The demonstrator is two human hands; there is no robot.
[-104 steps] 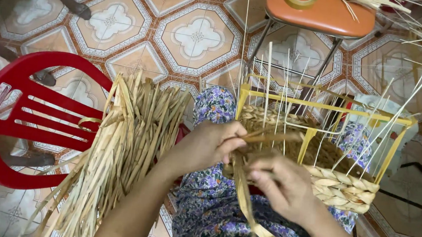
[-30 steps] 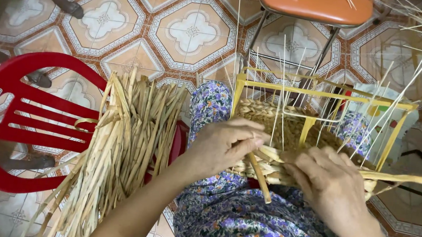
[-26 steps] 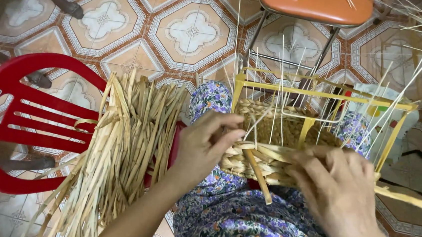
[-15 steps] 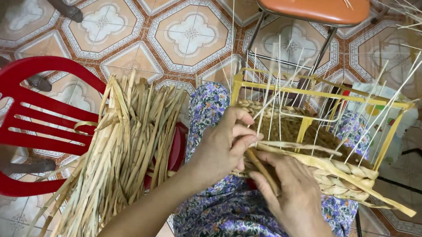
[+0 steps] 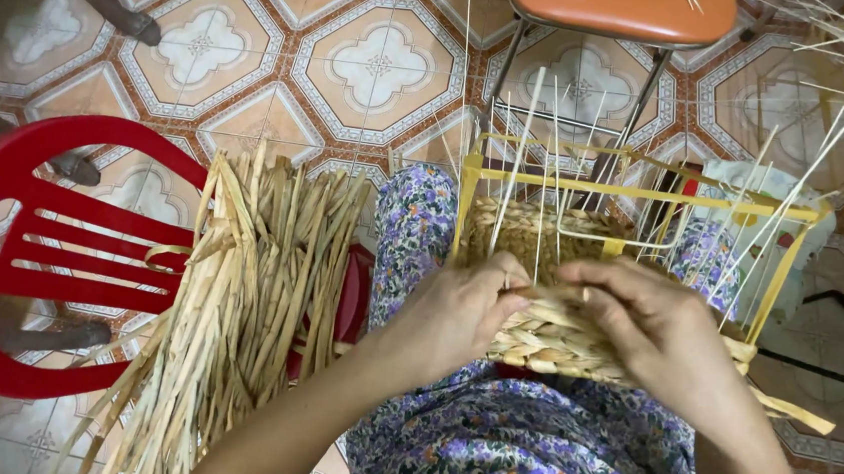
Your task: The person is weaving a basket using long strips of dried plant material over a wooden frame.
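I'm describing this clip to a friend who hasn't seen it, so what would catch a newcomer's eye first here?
At centre, the left hand and right hand press together on a half-woven straw basket built around a yellow frame, thin upright sticks rising from it, on the person's flowered lap. To the left, a thick bundle of dried straw strips lies across a bright red plastic chair. An orange stool stands at top on the patterned tile floor.

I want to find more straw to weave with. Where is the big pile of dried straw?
In the head view, the pile of dried straw lies at the person's left, across the red plastic chair, beside the left hand.
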